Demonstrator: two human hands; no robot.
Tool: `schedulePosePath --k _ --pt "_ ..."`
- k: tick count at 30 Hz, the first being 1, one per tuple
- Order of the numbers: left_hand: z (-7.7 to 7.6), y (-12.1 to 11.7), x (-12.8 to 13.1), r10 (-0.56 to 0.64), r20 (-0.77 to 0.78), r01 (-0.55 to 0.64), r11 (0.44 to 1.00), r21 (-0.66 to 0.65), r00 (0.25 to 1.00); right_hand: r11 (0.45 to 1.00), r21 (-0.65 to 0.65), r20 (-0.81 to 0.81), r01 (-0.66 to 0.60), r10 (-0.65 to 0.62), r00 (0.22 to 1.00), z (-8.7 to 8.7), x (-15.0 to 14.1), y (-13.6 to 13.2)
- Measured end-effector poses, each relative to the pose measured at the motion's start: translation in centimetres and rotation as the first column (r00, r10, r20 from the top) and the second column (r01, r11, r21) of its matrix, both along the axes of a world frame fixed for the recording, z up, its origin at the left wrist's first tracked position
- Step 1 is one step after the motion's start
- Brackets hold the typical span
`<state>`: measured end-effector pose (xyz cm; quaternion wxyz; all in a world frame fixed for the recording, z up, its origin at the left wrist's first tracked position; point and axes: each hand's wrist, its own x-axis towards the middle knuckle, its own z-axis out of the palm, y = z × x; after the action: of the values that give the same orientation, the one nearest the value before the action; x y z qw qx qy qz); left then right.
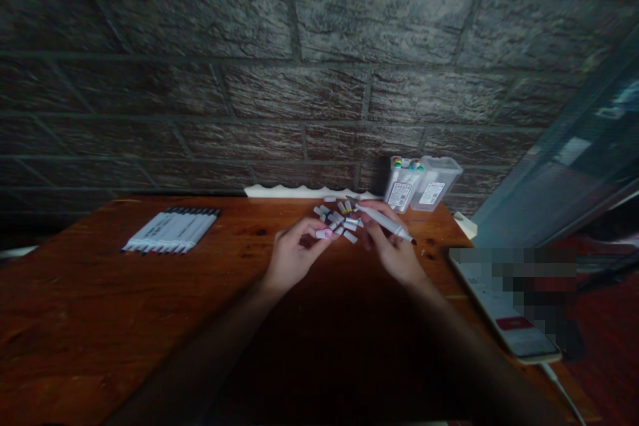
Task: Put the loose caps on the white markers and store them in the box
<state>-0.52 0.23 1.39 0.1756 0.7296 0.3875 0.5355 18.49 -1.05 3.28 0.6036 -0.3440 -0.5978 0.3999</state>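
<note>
Between the thumb and fingers of my left hand [294, 251] is a small white marker cap [323, 234], its pinkish end facing right. My right hand [392, 243] grips a white marker [384, 219], tilted with one dark end up and left and the other down and right. The two hands are apart, just in front of a loose pile of marker caps [350, 237], mostly white with some coloured ends. Part of the pile is hidden behind my fingers. Far to the left, a row of white markers [172, 231] lies side by side, dark ends toward the wall.
Two clear plastic cases [430, 194] stand at the back right, the left one holding some coloured-end items. A white wavy-edged strip [299, 192] lies along the brick wall [319, 93]. A phone [504, 306] with a cable rests at the right edge of the wooden table [224, 319].
</note>
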Motion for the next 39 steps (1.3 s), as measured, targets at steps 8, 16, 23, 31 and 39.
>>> schedulePosePath --k 8,16,23,31,39 --pt "0.0 -0.1 0.0 -0.026 -0.039 0.025 0.999 -0.033 0.999 0.999 0.035 0.042 0.021 -0.022 0.999 -0.4 0.0 0.4" --pt "-0.1 -0.1 0.1 -0.035 -0.070 0.031 0.998 -0.054 0.997 0.965 0.252 0.332 0.075 -0.159 0.930 -0.6 1.2 0.5" --pt "-0.4 0.1 0.1 -0.048 -0.061 0.043 0.996 -0.083 0.997 0.995 0.028 0.064 0.093 -0.095 0.993 0.1 0.9 0.4" --pt "-0.5 0.0 0.2 -0.085 -0.043 0.080 0.992 -0.100 0.995 0.986 -0.130 -0.220 0.107 -0.133 0.966 0.7 0.6 0.8" --pt "-0.4 -0.3 0.5 -0.179 0.076 0.192 0.956 -0.222 0.981 0.968 -0.249 -0.385 0.024 -0.122 0.915 0.6 0.9 1.1"
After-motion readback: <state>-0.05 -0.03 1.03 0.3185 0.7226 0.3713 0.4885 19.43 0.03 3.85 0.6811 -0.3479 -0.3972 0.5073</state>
